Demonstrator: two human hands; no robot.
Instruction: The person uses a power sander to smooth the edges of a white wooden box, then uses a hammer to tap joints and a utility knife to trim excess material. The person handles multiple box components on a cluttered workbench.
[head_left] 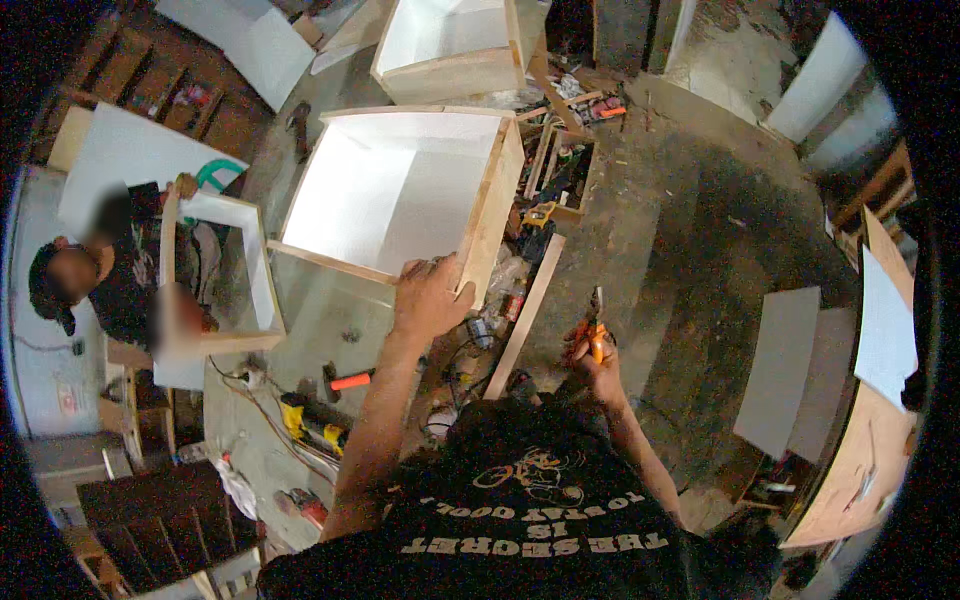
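My left hand [430, 295] grips the near corner of a large open box [400, 185] with white inner faces and bare plywood edges, which stands on the floor in front of me. My right hand [597, 355] is closed around an orange-handled tool [596, 322] whose metal tip points up, held to the right of the box. A long wooden strip [527, 312] lies on the floor between my hands.
A second white-lined box [450, 45] stands further back. A tray of tools [560, 175] sits right of the big box. At left another person [110, 275] holds a white frame [225, 270]. A yellow drill [310, 425], a hammer [350, 380] and cables lie at lower left. Grey boards [780, 370] lie at right.
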